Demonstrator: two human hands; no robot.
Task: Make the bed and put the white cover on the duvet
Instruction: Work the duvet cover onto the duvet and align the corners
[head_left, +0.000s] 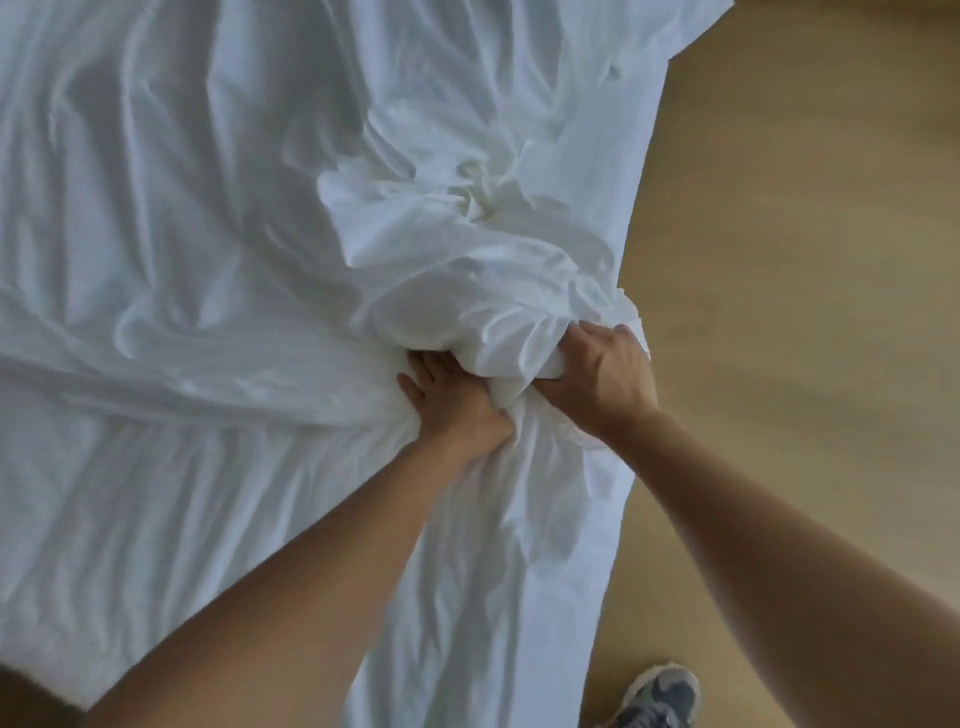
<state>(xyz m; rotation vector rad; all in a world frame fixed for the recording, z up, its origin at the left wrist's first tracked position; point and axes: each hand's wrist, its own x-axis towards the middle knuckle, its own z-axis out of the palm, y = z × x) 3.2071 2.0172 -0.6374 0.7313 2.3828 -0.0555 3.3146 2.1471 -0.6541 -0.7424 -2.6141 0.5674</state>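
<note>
Gripping a thick wad of the white cover (208, 234) just toward 3 o'clock of centre, the right hand (602, 376) has its fingers curled tight round the cloth, probably to keep that gathered edge from slipping. The left hand (452, 400), touching the same wad at centre, pushes its fingers in under it. Whether it pinches cloth cannot be told, though folds fan toward its palm. The cover lies spread and rumpled from 7 to 12 o'clock, the bed hidden under it, and its edge hangs to the wooden floor (805, 260) at 5 o'clock, beside a grey shoe (662, 693). A puffy lump (467, 249) rises toward 12 o'clock of the hands. It may be the duvet being fed inside, but that is not visible.
</note>
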